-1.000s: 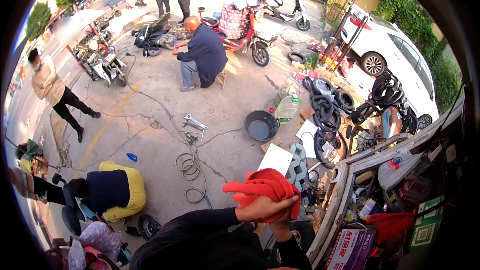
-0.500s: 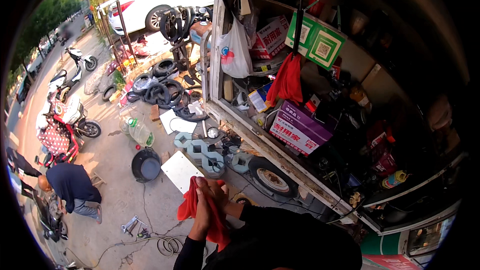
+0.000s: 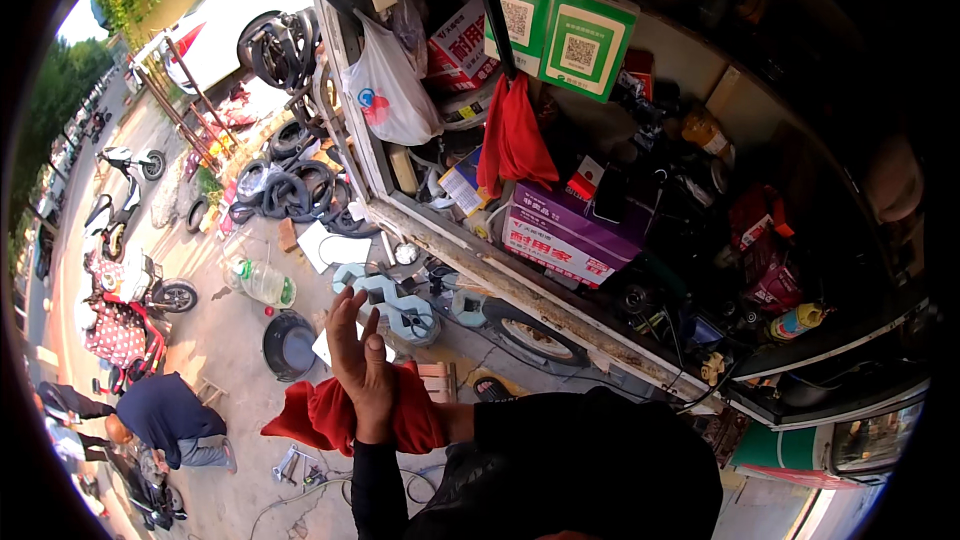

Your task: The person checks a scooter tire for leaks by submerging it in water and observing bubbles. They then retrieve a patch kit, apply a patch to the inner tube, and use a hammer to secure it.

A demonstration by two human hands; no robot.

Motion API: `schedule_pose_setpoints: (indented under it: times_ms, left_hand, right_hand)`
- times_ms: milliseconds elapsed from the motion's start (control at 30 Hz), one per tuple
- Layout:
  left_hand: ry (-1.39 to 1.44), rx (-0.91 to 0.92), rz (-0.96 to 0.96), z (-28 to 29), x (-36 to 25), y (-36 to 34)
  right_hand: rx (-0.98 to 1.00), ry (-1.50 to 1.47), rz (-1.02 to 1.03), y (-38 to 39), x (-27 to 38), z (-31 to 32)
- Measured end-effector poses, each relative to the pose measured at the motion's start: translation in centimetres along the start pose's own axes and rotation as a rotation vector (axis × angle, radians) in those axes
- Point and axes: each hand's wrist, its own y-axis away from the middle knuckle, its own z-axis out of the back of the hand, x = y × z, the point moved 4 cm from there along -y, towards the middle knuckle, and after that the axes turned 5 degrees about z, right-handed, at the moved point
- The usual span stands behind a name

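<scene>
My left hand (image 3: 362,370) is raised with its palm showing, its fingers apart and stretched upward. A red cloth (image 3: 415,410) is bunched at its wrist, and one end hangs out to the left. My right hand (image 3: 458,424) comes in from the right and has hold of the cloth against the left wrist. Only its wrist shows, since the cloth covers the fingers. Both forearms are in black sleeves.
An open cabinet (image 3: 450,240) on the right holds a purple box (image 3: 575,230) and a hanging red cloth (image 3: 515,140). On the ground are a black bucket (image 3: 289,345), grey-blue blocks (image 3: 400,312), tools (image 3: 295,462) and old tires (image 3: 305,185). A person (image 3: 172,422) bends over at the left.
My hands were pressed together in the red cloth. Now the left fingers are spread free of it, and the cloth sits around the left wrist. My view has shifted to the right.
</scene>
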Motion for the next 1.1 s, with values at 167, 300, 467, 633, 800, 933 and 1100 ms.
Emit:
schedule_pose_setpoints:
  times_ms: [167,300,467,633,800,933,1100]
  left_hand:
    - [-0.095,0.193,0.185,1.8,0.6,0.3]
    - [-0.054,0.886,0.666,2.2,5.4,4.4]
    - [-0.217,1.175,0.784,1.0,8.9,9.7]
    - [-0.045,0.878,0.65,-1.2,-0.3,0.6]
    - [-0.159,0.726,0.414,-6.9,-6.4,-4.8]
    - [-0.521,0.615,-0.171,-14.9,-8.2,-4.6]
    - [-0.847,0.505,-0.922,-20.5,-10.9,-2.5]
  right_hand:
    - [-0.115,0.235,-0.054,4.9,4.8,1.4]
    - [-0.307,0.303,-0.134,7.9,10.2,-6.0]
    - [-0.688,0.823,-0.313,11.8,18.6,-14.0]
    - [-0.205,1.531,-0.077,18.6,23.3,-17.3]
    - [-0.209,2.767,0.884,16.6,20.2,-17.5]
    - [-0.338,2.318,1.023,14.5,18.9,-14.2]
    - [-0.796,2.139,1.908,13.3,17.5,-20.0]
